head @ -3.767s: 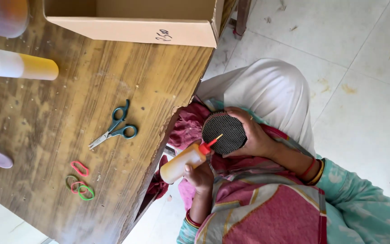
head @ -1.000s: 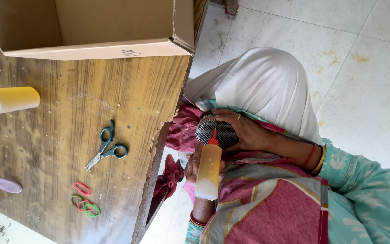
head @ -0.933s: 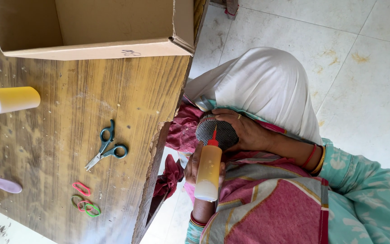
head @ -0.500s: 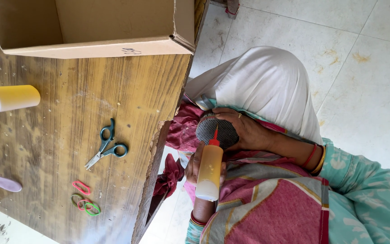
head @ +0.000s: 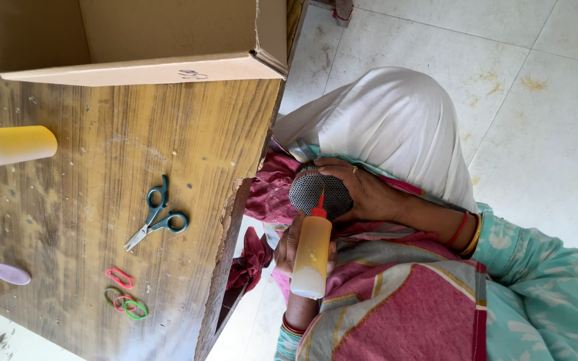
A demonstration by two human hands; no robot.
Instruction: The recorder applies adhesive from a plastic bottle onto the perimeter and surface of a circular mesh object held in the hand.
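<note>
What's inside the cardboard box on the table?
The cardboard box shows only bare brown inner walls; its far end is cut off by the frame, so any contents there are unseen.

Glue bottle (head: 311,257) tip on mesh disc (head: 316,192)

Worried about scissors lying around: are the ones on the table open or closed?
Closed. The scissors lie flat on the wooden table with blades together and handle loops side by side.

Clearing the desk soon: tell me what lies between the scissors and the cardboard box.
Head view: nothing lies between the scissors and the cardboard box, just bare wooden tabletop.
</note>
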